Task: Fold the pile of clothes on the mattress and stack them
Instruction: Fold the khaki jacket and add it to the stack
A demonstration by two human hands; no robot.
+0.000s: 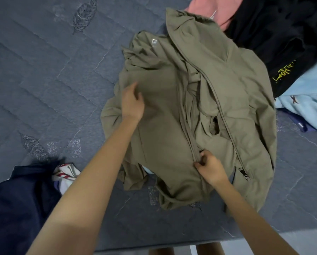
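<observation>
An olive-green zip jacket (233, 100) lies crumpled in the middle of the grey quilted mattress (43, 70). My left hand (132, 103) rests on the jacket's left front panel with its fingers loosely bent. My right hand (209, 167) pinches the zipper edge near the jacket's lower hem. The other zipper edge runs down the right side, ending in a metal pull (244, 174). The unfolded pile sits at the upper right: a pink garment (214, 10), a black garment with yellow lettering (282, 39) and a light blue patterned one (308, 100).
A dark navy garment (21, 199) and a white cloth with red stripes (66, 174) lie at the lower left. The mattress's near edge (154, 242) runs along the bottom, with my legs just below it. Bare mattress stretches across the upper left.
</observation>
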